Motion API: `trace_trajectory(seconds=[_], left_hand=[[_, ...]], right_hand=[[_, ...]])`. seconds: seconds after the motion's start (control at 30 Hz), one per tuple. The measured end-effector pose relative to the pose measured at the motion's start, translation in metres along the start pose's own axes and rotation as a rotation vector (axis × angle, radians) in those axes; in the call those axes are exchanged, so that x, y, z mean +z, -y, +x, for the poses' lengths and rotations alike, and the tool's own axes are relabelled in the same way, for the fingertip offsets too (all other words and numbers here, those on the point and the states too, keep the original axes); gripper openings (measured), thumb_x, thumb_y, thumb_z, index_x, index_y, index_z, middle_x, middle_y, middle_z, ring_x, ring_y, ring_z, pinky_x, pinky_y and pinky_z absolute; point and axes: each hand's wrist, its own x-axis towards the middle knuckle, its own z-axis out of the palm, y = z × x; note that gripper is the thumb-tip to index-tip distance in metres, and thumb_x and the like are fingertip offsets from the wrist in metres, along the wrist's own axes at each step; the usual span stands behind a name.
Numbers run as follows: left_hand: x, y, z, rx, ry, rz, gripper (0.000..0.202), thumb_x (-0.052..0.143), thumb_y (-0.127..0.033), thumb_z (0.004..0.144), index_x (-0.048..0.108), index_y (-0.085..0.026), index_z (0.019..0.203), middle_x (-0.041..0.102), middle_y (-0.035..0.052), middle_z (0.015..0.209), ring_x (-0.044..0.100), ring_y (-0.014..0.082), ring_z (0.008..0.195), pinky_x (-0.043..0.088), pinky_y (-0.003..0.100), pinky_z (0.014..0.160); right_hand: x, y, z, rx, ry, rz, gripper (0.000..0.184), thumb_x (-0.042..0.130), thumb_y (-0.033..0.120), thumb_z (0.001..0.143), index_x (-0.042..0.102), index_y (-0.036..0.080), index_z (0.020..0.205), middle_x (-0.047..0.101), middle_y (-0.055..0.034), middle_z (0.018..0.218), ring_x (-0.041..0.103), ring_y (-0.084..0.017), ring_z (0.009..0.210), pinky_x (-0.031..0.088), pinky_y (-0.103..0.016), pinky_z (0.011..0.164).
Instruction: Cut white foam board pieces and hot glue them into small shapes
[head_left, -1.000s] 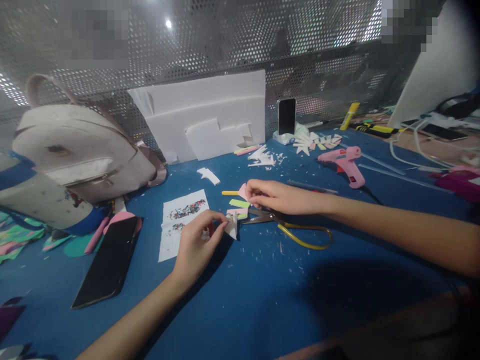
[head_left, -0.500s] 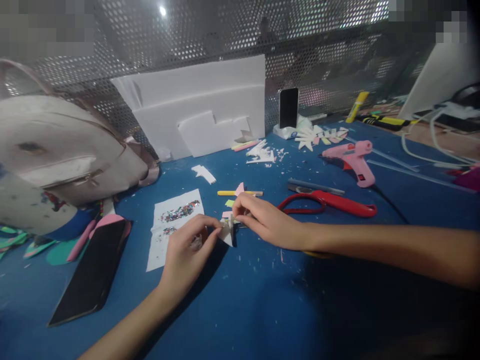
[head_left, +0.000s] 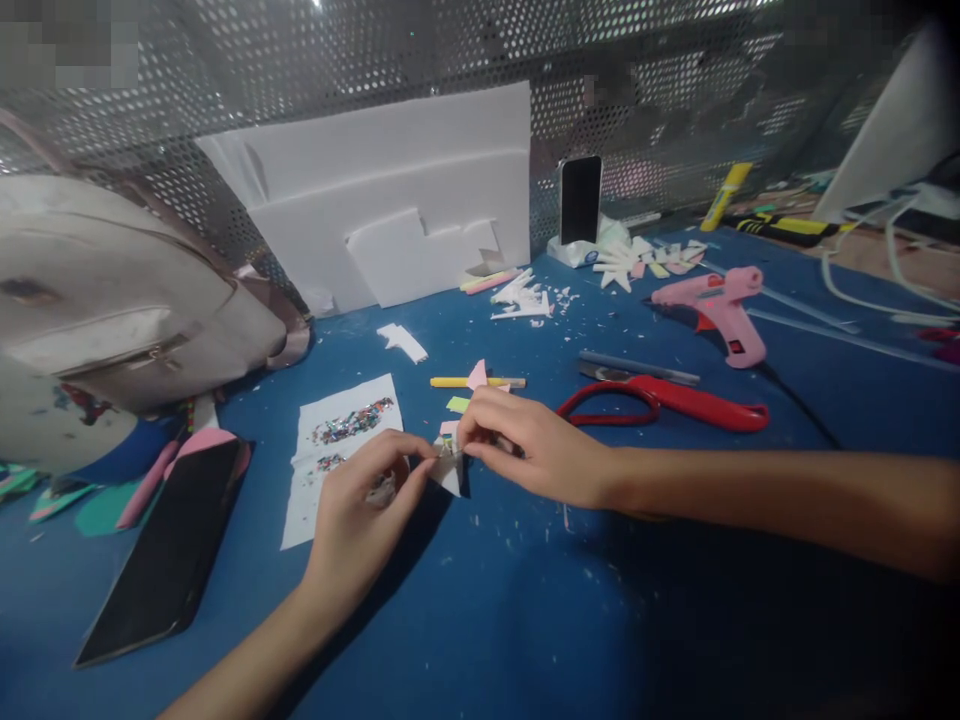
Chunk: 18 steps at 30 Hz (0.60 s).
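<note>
Between my two hands is a small white pointed paper piece (head_left: 448,474) with a bit of colour at its top. My left hand (head_left: 367,490) pinches its left side between thumb and forefinger. On the other side, my right hand (head_left: 529,440) has its fingertips pinched together at the piece's upper right edge; whether they grip the paper or something tiny is hidden. Left of the piece, a folded white sheet (head_left: 304,500) carries shiny multicoloured flakes (head_left: 352,420). Just beyond my right hand lie a yellow pen (head_left: 450,382) and pink paper scraps (head_left: 478,374).
Red-handled scissors (head_left: 694,405) and a pink glue gun (head_left: 739,315) with its cord lie at right. A black phone (head_left: 165,560) lies at left, before a pale backpack (head_left: 135,290). White boards (head_left: 390,190) lean at the back, beside a standing phone (head_left: 580,200) and white scraps (head_left: 525,300).
The whole view has shifted slightly. My right fingertips have come a little lower and closer to the white piece, while my left hand keeps its pinch.
</note>
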Motion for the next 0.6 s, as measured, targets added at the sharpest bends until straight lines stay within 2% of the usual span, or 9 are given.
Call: trace_trajectory(seconds=[0.1, 0.6], left_hand=[[0.0000, -0.0007, 0.0007, -0.005, 0.000, 0.008, 0.011, 0.056, -0.015, 0.090, 0.063, -0.021, 0.086, 0.065, -0.0013, 0.084, 0.056, 0.0105, 0.067, 0.042, 0.023, 0.060], [0.0005, -0.0020, 0.0007, 0.011, -0.005, 0.006, 0.012, 0.056, -0.013, 0.090, 0.062, -0.022, 0.085, 0.064, -0.0023, 0.082, 0.053, 0.0094, 0.064, 0.042, 0.023, 0.060]], right_hand=[[0.0008, -0.0008, -0.0001, -0.020, -0.001, -0.003, 0.008, 0.048, 0.015, 0.096, 0.053, 0.020, 0.093, 0.057, -0.0024, 0.094, 0.051, -0.014, 0.085, 0.041, -0.028, 0.076], [0.0031, -0.0033, 0.0002, 0.025, 0.001, 0.002, 0.008, 0.049, 0.019, 0.096, 0.056, 0.019, 0.094, 0.058, -0.0039, 0.095, 0.052, -0.014, 0.079, 0.042, -0.029, 0.072]])
